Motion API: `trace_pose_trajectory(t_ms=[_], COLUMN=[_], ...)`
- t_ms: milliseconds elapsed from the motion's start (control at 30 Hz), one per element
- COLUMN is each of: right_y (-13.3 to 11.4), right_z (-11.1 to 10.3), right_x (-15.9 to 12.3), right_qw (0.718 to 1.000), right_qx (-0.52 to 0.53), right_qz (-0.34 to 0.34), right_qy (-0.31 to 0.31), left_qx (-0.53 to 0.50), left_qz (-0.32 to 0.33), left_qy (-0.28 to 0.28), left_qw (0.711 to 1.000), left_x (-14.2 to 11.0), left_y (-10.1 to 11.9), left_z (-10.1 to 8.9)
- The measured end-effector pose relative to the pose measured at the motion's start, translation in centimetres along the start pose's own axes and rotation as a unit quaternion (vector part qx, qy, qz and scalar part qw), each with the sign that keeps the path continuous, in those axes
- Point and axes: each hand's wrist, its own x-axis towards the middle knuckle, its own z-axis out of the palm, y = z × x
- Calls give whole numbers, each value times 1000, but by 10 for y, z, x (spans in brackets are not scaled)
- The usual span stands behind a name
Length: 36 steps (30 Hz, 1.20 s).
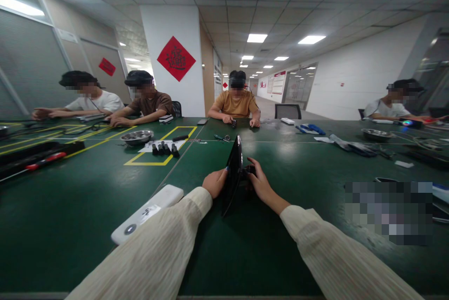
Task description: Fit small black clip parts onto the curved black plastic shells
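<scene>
A thin, glossy black panel point(234, 176) stands nearly on edge in front of me, tilted, over the green table point(280, 248). Its exact kind does not show from this angle. My left hand point(214, 184) grips the panel from its left side, with part of the fingers hidden behind it. On the right side, a small black part point(249, 169) juts from the panel. My right hand point(261, 180) closes around that part, the thumb side hidden and one finger stretched along the top.
A white power-bank-like case point(149, 213) lies left of my left forearm. Farther off are several black cylinders point(164, 149), a metal bowl point(136, 137), pliers point(221, 137) and grey gloves point(351, 145). Several people sit around the table, one person point(235, 98) directly opposite.
</scene>
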Motion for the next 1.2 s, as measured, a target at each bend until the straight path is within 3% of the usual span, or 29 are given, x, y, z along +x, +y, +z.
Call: trace_pose_trajectory(t_ms=[633, 833, 1200], right_y=[-2, -6, -2], right_z=[-1, 0, -1], right_x=[1, -1, 0], right_qw=[1000, 1000, 999], right_qx=[22, 20, 28], right_qz=[-3, 11, 12], right_qy=[-21, -18, -23], left_qx=[-4, -15, -5], left_qz=[20, -15, 24], left_qy=[-2, 2, -3], left_qw=[1000, 1000, 1000], left_x=[0, 2, 0], left_y=[1, 0, 1], left_z=[-1, 1, -1])
